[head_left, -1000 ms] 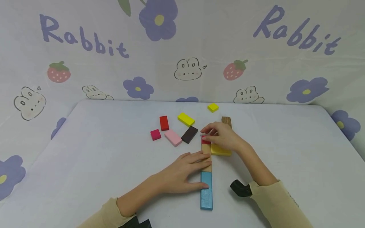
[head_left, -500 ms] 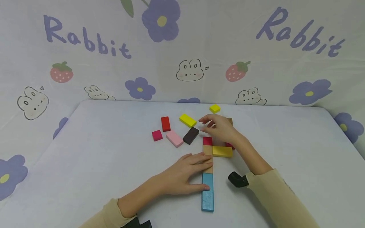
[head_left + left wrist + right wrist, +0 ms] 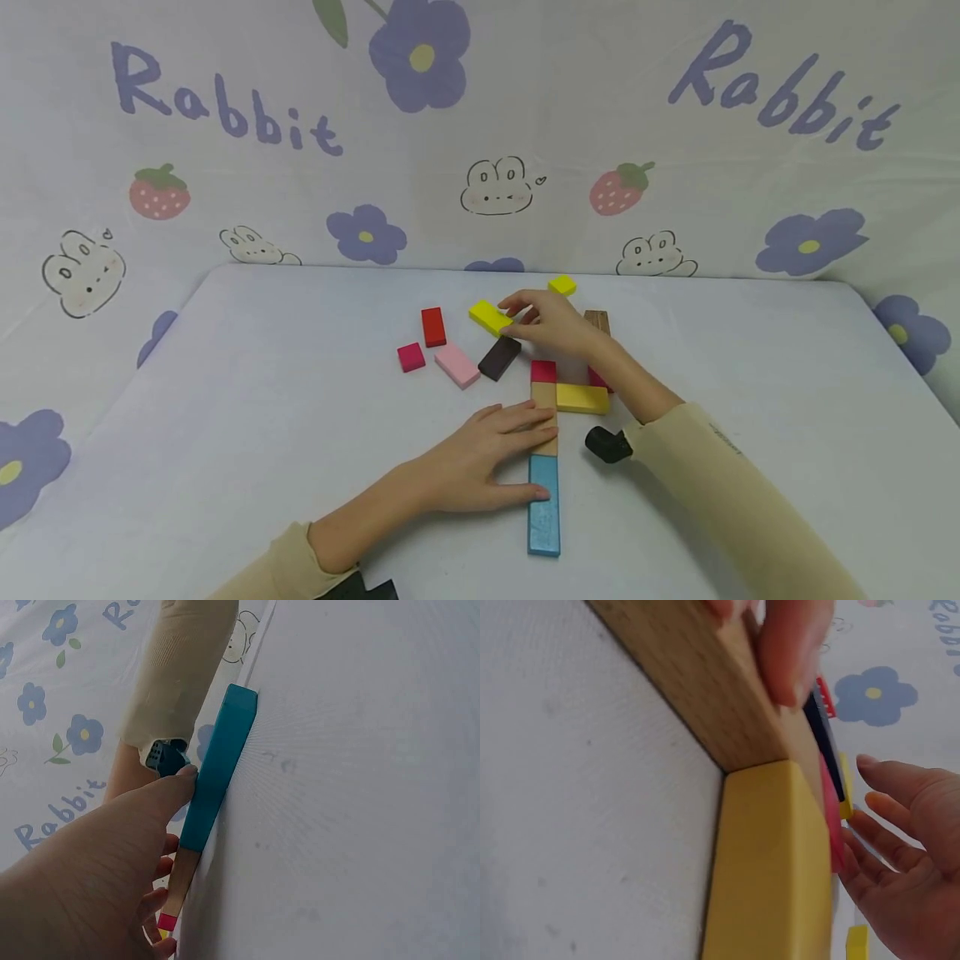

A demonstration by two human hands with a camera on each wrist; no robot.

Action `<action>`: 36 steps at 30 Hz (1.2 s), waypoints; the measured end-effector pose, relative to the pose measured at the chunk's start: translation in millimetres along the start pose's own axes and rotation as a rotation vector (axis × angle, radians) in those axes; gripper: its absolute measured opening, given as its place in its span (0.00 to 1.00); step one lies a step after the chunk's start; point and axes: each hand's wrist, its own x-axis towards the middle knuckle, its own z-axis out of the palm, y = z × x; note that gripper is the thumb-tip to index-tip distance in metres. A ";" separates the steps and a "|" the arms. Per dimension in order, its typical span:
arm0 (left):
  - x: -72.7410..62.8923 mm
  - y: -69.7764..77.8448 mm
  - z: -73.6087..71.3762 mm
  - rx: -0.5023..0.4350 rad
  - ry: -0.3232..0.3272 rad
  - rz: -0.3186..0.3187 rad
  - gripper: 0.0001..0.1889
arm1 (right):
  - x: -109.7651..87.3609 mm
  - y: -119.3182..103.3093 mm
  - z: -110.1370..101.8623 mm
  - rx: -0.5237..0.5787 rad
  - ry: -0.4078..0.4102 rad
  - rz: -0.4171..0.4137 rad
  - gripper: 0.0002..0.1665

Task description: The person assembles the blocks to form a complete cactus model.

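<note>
My left hand lies with fingers extended across a row of blocks. Its thumb touches the long blue block, and its fingertips rest on the natural wood block. A small red block caps the far end of this row, and a golden-yellow block butts against its right side. Farther back, my right hand reaches over the table, thumb and fingers apart, at the right end of a bright yellow block. In the right wrist view, a gap shows between that thumb and the fingers.
Left of the row lie a dark brown block, a pink block, a red block and a small crimson block. A small yellow block sits near the back edge. A brown wood-grain block is partly behind the right arm.
My right hand has left the small red block at the row's far end and moved back and left to the bright yellow block. My left hand has stayed on the row.
</note>
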 end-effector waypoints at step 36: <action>0.2 -2.0 1.5 0.010 -0.005 0.002 0.37 | 23.9 8.9 7.6 -0.094 -0.070 0.024 0.36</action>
